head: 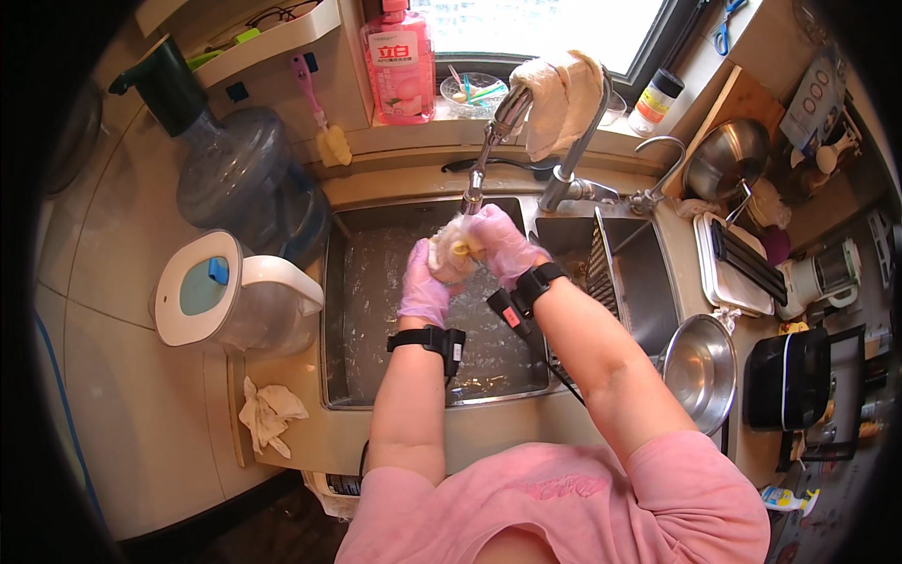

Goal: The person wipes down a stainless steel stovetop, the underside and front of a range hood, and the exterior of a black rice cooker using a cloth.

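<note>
My left hand (425,287), in a thin pink glove, holds a pale, wet-looking item (451,257) from its left side. A small yellow part shows on it; I cannot tell exactly what it is. Gripping its right side is my right hand (506,240), gloved the same way. Both hands are right under the spout of the metal faucet (478,180), over the large basin of the stainless-steel sink (366,317). Rippling water covers the basin's bottom. A beige cloth (564,99) drapes over the faucet's neck.
A lidded plastic pitcher (278,317) and a large water bottle (239,176) with a pump stand left of the sink. A crumpled cloth (271,416) lies at the front left. To the right are a perforated divider (602,271) in the smaller basin and a steel bowl (701,374).
</note>
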### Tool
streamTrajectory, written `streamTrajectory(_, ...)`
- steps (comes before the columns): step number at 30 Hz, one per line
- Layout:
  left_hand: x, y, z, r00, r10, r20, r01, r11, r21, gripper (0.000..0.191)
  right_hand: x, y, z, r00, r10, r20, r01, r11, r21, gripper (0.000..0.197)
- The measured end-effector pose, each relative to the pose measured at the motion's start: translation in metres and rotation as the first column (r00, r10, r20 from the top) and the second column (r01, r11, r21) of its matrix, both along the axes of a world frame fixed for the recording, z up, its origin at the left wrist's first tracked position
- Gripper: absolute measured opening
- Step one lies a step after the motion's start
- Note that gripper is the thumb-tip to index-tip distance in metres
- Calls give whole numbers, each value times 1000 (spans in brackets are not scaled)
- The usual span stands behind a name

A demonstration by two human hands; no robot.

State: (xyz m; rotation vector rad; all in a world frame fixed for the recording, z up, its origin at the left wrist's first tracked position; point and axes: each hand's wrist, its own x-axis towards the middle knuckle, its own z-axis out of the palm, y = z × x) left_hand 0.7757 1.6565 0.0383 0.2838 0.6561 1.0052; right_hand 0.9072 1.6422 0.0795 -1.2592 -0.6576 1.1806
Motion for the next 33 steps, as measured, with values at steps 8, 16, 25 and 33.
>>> streamTrajectory(8, 10, -13, -5, 898, -284, 337, 240, 956, 166, 46, -55, -22, 28, 394, 48, 918, -36, 999, -37, 23)
streamTrajectory(16, 12, -9, 1, 987, -159, 28, 153, 978, 142, 31, -10, 7, -6, 369, 78, 926, 185, 970, -156, 24)
streamTrajectory(25, 8, 1, -19, 814, -327, 479, 223, 939, 262, 22, -73, -12, 37, 306, 171, 937, -159, 979, -127, 28)
streamTrajectory(33, -17, -8, 6, 911, -326, -253, 379, 903, 202, 29, -15, 5, 14, 292, 263, 920, 116, 945, -307, 33)
